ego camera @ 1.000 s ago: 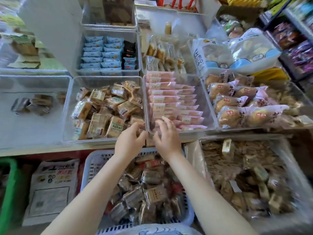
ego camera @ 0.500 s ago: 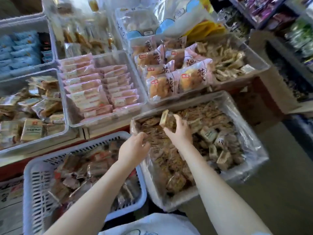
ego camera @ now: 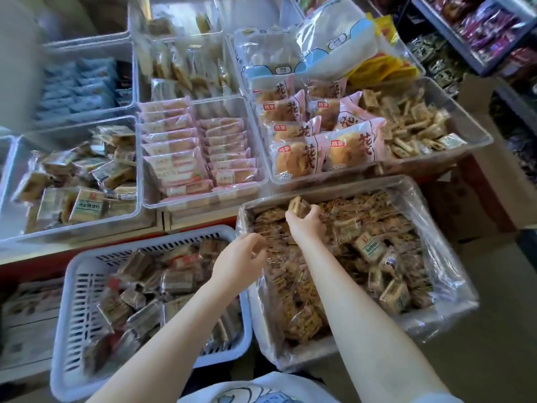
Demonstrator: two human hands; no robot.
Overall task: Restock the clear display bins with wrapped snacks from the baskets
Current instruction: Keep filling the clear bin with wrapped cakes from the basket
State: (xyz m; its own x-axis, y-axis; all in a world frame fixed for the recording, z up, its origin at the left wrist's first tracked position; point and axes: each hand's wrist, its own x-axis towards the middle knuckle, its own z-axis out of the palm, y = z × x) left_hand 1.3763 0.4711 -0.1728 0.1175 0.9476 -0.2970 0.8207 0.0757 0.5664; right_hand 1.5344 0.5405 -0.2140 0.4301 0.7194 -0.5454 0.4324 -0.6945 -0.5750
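My right hand (ego camera: pixel 305 223) grips a small wrapped snack (ego camera: pixel 298 205) lifted just above the heap in the plastic-lined basket (ego camera: pixel 453 289) at the lower right. My left hand (ego camera: pixel 241 264) hovers with loosely curled fingers over that basket's left rim and holds nothing that I can see. A white slotted basket (ego camera: pixel 74 309) with dark wrapped snacks stands at the lower left. Above them sit clear display bins: one with tan square packs (ego camera: pixel 8 181), one with pink bars (ego camera: pixel 261 158), one with pink bread bags and small snacks (ego camera: pixel 476 132).
Further clear bins with blue packs (ego camera: pixel 81 85) and pale packs (ego camera: pixel 186 68) stand behind. Large white bags (ego camera: pixel 305 48) lie at the back. Shelves with dark packets (ego camera: pixel 494 27) run along the right. A cardboard box (ego camera: pixel 476 205) stands right of the lined basket.
Both hands left the front of the display bins and swung right to the lined basket. My right hand took hold of a wrapped snack there. The view turned right and down.
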